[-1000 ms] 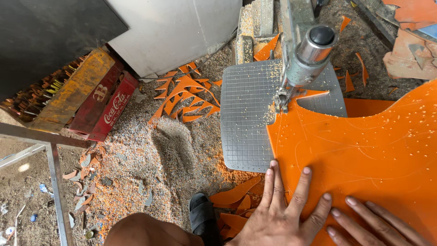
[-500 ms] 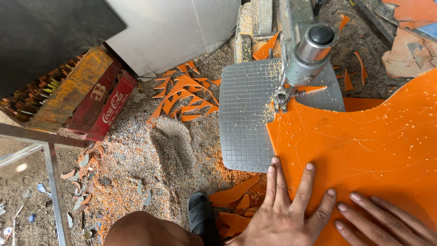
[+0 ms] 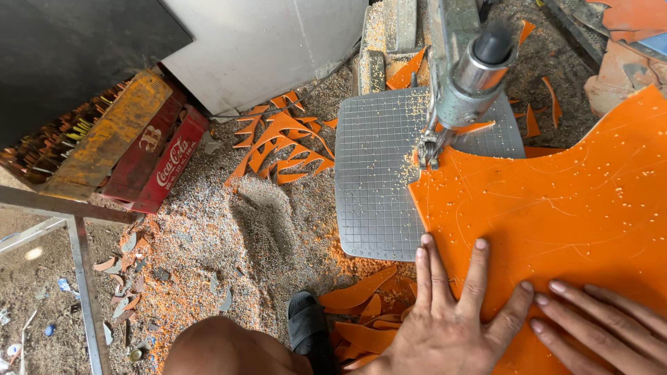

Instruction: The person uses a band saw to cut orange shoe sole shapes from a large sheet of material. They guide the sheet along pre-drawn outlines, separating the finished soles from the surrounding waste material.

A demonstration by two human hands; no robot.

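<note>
A large orange plastic sheet lies on the grey gridded saw table, its upper left corner under the metal saw head. My left hand presses flat on the sheet's near left edge, fingers spread. My right hand lies flat on the sheet just to the right, fingers apart. Neither hand grips anything. Orange dust speckles the sheet and table near the blade.
Orange offcuts and sawdust cover the ground left of the table. Red and yellow crates stand at the left, a metal frame at lower left. My knee and black sandal are below.
The sheet has shifted slightly under the saw head, and both hands have slid a little with it. More orange dust lies by the blade.
</note>
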